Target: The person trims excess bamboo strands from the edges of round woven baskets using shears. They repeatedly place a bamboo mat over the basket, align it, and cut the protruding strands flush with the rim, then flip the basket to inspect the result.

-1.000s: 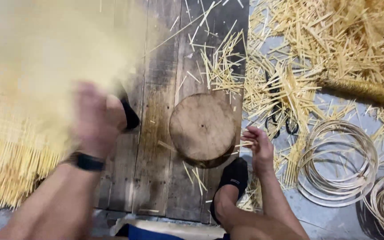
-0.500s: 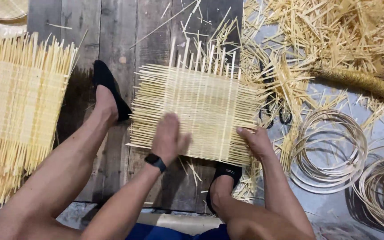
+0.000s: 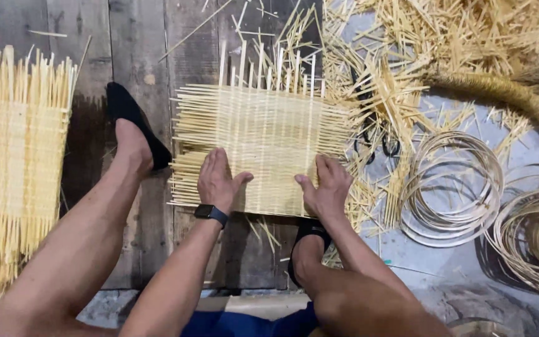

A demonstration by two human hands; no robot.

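A square woven bamboo mat [image 3: 263,134] with loose strip ends sticking out lies flat on the dark wooden boards [image 3: 95,50] in front of me. My left hand [image 3: 218,181], with a black watch on the wrist, presses palm down on the mat's near left part, fingers spread. My right hand [image 3: 325,187] rests flat on the mat's near right edge. Both hands touch the mat without gripping it. My feet in black shoes sit on either side, the left foot [image 3: 133,134] beside the mat's left edge.
A stack of similar woven mats [image 3: 14,168] lies at the left. Loose bamboo strips [image 3: 444,43] litter the floor at the upper right, with a broom [image 3: 519,84] across them. Coils of bamboo hoops [image 3: 453,184] lie at the right. Black scissors [image 3: 375,140] sit beside the mat.
A woven mat was swung over from the left and laid on the round wooden block, which is now covered. Both hands have come down flat on the mat.
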